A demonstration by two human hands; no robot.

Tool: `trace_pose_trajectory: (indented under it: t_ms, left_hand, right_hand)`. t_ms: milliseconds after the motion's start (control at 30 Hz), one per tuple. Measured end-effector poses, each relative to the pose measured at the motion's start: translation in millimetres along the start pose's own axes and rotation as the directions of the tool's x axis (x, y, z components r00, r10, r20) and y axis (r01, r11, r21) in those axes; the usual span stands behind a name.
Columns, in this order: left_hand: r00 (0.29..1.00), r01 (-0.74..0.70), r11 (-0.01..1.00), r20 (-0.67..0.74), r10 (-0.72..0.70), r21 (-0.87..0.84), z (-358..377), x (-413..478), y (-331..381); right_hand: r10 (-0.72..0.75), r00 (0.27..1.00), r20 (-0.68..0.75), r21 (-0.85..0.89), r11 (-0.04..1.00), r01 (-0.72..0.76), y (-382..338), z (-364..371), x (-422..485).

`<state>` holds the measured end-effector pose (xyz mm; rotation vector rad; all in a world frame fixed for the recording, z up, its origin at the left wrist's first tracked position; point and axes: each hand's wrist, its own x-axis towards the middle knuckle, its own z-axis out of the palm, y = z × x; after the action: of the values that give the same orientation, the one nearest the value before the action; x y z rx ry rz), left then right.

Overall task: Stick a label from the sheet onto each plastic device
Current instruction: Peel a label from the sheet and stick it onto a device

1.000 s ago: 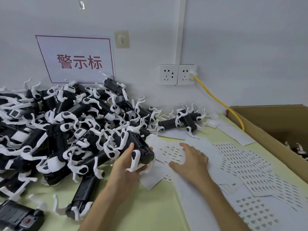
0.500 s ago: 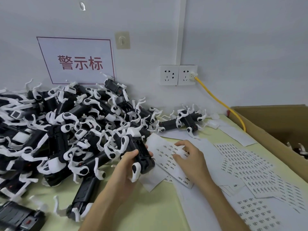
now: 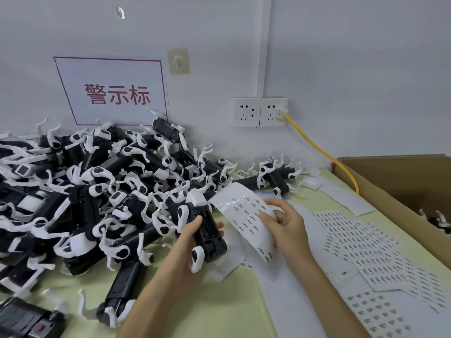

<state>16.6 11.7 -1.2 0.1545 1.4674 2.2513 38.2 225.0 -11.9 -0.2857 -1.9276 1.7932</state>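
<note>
One device [image 3: 211, 236], left hand [image 3: 186, 251]; sheet [image 3: 244, 212], right hand [image 3: 288, 230]

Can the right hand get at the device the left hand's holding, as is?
Likely yes on reach: the black-and-white device in the left hand sits just beside the right hand, with only the curled label sheet between them. But the right hand grips that sheet, so it isn't free.

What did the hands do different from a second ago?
The right hand, flat on the white paper label sheet before, pinched it and lifted it off the pale green table. The left hand still grips the black-and-white plastic device. The big pile of devices stayed put.
</note>
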Motion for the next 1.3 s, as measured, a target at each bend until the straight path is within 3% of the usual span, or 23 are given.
trace_pose_trajectory:
  t_ms: [133,233,367,433,533,633,867,1200,1300]
  left_hand:
    - [0.996,0.040,0.999,0.080,-0.039,-0.014,3.9,-1.0,-2.6]
    - [0.997,0.037,0.992,0.069,-0.029,-0.123,5.1,0.5,-4.0]
    - [1.000,-0.005,0.992,0.026,0.008,-0.124,4.6,2.2,-3.2]
    - [0.999,0.002,0.993,0.036,0.002,-0.114,4.8,2.3,-2.5]
    - [0.998,0.019,0.993,0.067,-0.011,-0.113,5.4,2.3,-3.8]
    - [0.997,0.007,0.995,0.074,0.000,-0.104,5.0,4.1,-7.2]
    - [0.993,-0.019,0.999,0.112,0.025,-0.049,3.7,5.4,-9.9]
    - [0.988,-0.085,0.996,0.132,0.085,-0.003,2.8,5.7,-11.5]
    - [0.985,-0.112,0.992,0.139,0.103,0.062,2.9,4.6,-12.8]
  right_hand:
    - [0.025,0.998,0.050,0.061,0.998,-0.028,-3.1,1.8,-2.2]
    - [-0.039,0.995,0.091,-0.015,0.999,0.040,-2.0,3.5,-3.6]
    - [-0.113,0.991,0.072,-0.133,0.984,0.122,-3.6,5.6,-6.5]
    - [-0.177,0.981,0.074,-0.252,0.949,0.191,-3.3,6.8,-8.7]
    - [-0.312,0.931,0.188,-0.420,0.832,0.363,-3.4,10.1,-13.5]
    - [-0.370,0.890,0.267,-0.429,0.782,0.453,-2.2,14.3,-15.8]
    - [-0.436,0.885,0.164,-0.450,0.765,0.461,-2.0,17.2,-16.8]
    - [-0.461,0.876,0.137,-0.549,0.701,0.455,-1.4,18.5,-16.5]
    - [-0.460,0.875,0.153,-0.503,0.726,0.469,-4.8,17.4,-17.0]
